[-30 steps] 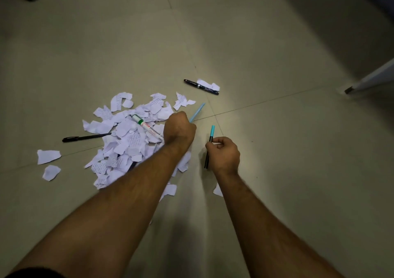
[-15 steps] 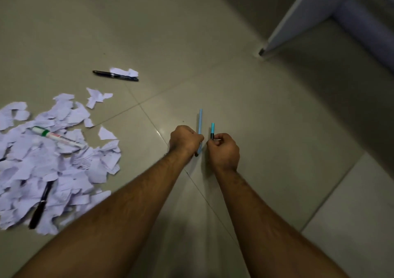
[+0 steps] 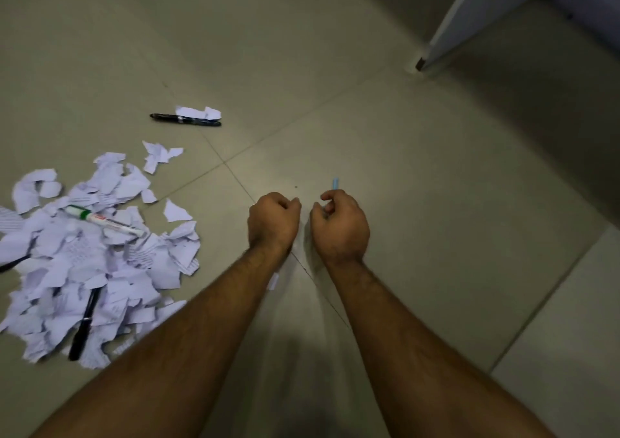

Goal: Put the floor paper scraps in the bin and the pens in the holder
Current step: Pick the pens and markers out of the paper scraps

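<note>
My left hand [image 3: 273, 219] is a closed fist over the tile floor, and nothing shows in it. Just to its right, my right hand [image 3: 340, 224] is shut on a blue pen [image 3: 335, 183]; only the pen's light blue tip sticks out above the fingers. A heap of torn paper scraps [image 3: 67, 269] lies on the floor at the left. On it rest a white marker with a green band [image 3: 104, 221] and a black pen [image 3: 84, 323]. Another black pen [image 3: 185, 119] lies farther back beside a lone scrap [image 3: 198, 112].
A white panel [image 3: 469, 18] stands at the top right, its lower corner [image 3: 419, 65] touching the floor. A dark pen end [image 3: 13, 263] pokes from the heap at the left edge. A small scrap [image 3: 273, 281] peeks out beside my left forearm.
My left hand lifted the light blue pen off the heap and brought it to my right hand. Its tip now shows above my right hand and my left is a bare fist. The view swung right.
</note>
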{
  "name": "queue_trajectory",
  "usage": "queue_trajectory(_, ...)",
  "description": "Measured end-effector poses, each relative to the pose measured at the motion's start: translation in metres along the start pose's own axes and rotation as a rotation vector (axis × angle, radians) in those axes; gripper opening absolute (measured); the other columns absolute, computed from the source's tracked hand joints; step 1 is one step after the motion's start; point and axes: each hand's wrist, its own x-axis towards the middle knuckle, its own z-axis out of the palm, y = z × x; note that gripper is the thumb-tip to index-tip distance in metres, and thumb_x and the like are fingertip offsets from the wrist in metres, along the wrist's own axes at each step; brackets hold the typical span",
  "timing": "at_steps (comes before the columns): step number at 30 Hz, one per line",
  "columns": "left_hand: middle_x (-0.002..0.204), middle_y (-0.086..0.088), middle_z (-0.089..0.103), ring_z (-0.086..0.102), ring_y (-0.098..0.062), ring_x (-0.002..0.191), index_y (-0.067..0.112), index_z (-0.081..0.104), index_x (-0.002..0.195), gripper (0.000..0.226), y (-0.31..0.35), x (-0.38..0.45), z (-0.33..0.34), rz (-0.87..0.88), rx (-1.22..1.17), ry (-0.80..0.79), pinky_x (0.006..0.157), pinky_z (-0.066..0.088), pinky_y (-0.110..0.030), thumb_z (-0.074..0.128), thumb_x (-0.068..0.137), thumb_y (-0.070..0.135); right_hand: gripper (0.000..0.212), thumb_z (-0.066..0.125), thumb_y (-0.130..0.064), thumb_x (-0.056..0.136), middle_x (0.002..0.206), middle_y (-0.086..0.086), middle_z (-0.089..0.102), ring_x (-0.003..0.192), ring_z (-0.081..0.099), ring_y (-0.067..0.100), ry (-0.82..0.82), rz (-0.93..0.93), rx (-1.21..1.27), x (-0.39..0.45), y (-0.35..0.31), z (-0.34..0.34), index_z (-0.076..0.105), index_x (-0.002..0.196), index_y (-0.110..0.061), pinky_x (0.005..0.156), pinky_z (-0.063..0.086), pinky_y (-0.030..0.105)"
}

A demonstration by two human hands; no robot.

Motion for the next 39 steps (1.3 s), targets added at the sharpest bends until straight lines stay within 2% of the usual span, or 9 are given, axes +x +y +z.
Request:
queue_trajectory(3,0.108,-0.010,0.066,0.061,-0.028,0.098,0.009,0.066,0.105,0.029,-0.030,0.022,-0.037,0.025,0.121,0.171,0.076,0.045,-0.028,0.065,0.085,0.030,0.018,0.065,-0.030,0.085,0.086,-0.004,0.066,0.078,0.061,0.014,-0.120,-0.086,0.053,0.000,-0.041,0.027,0.068,0.101,-0.021,0.069,0.051,0.029)
queue_trajectory(5,0.123,-0.015,0.055,0.053,-0.031,0.113,0.010,0.055,0.122,0.047,-0.049,0.039,-0.059,0.073,0.325,0.214,0.090,0.047,-0.038,0.068,0.083,0.033,0.020,0.065,-0.032,0.086,0.089,-0.005,0.066,0.079,0.059,0.012,-0.194,-0.131,0.054,0.003,-0.064,0.044,0.068,0.103,-0.022,0.068,0.048,0.026)
queue_trajectory(9,0.144,-0.018,0.038,0.037,-0.034,0.133,0.012,0.037,0.143,0.090,-0.070,0.078,-0.098,0.068,0.540,0.093,0.106,0.039,-0.043,0.073,0.073,0.057,0.022,0.065,-0.031,0.085,0.096,-0.003,0.067,0.088,0.061,0.016,-0.264,-0.206,0.063,0.016,-0.103,0.086,0.068,0.105,-0.022,0.069,0.043,0.025)
queue_trajectory(12,0.156,-0.019,0.022,0.024,-0.035,0.144,0.014,0.027,0.151,0.106,-0.078,0.093,-0.109,0.039,0.614,-0.037,0.115,0.032,-0.044,0.068,0.070,0.070,0.026,0.066,-0.026,0.082,0.104,0.001,0.066,0.099,0.060,0.023,-0.262,-0.273,0.062,0.026,-0.123,0.119,0.068,0.107,-0.020,0.078,0.048,0.032)
queue_trajectory(15,0.158,-0.021,0.020,0.021,-0.036,0.145,0.013,0.025,0.152,0.107,-0.081,0.096,-0.107,0.069,0.662,-0.029,0.115,0.030,-0.047,0.066,0.072,0.070,0.036,0.066,-0.022,0.078,0.113,0.007,0.064,0.106,0.056,0.029,-0.218,-0.391,0.039,0.043,-0.129,0.140,0.067,0.113,-0.015,0.087,0.049,0.039)
queue_trajectory(21,0.161,-0.018,0.014,0.016,-0.034,0.147,0.015,0.021,0.153,0.107,-0.086,0.100,-0.106,0.057,0.657,-0.024,0.116,0.029,-0.047,0.066,0.073,0.070,0.052,0.065,-0.023,0.071,0.117,0.012,0.063,0.106,0.057,0.034,-0.220,-0.608,-0.145,0.077,-0.148,0.175,0.063,0.120,-0.009,0.090,0.048,0.041)
queue_trajectory(25,0.161,-0.017,0.014,0.016,-0.034,0.148,0.016,0.020,0.154,0.108,-0.086,0.100,-0.104,0.058,0.652,-0.005,0.117,0.028,-0.046,0.065,0.073,0.070,0.050,0.062,-0.015,0.075,0.123,0.010,0.059,0.100,0.057,0.036,-0.296,-0.573,-0.231,0.084,-0.151,0.186,0.059,0.125,-0.010,0.083,0.046,0.041)
queue_trajectory(30,0.162,-0.016,0.011,0.014,-0.033,0.149,0.017,0.017,0.155,0.107,-0.086,0.097,-0.105,0.045,0.646,-0.017,0.119,0.026,-0.044,0.063,0.075,0.070,0.056,0.060,-0.019,0.085,0.131,0.013,0.051,0.109,0.052,0.034,-0.313,-0.474,-0.209,0.079,-0.153,0.190,0.047,0.139,-0.014,0.088,0.044,0.041)
queue_trajectory(39,0.162,-0.016,0.011,0.014,-0.033,0.149,0.017,0.017,0.155,0.109,-0.084,0.097,-0.106,0.044,0.628,-0.021,0.119,0.026,-0.043,0.065,0.073,0.070,0.036,0.063,-0.022,0.082,0.113,0.014,0.057,0.098,0.055,0.033,-0.224,-0.509,-0.278,0.079,-0.158,0.197,0.063,0.117,-0.013,0.073,0.048,0.038)
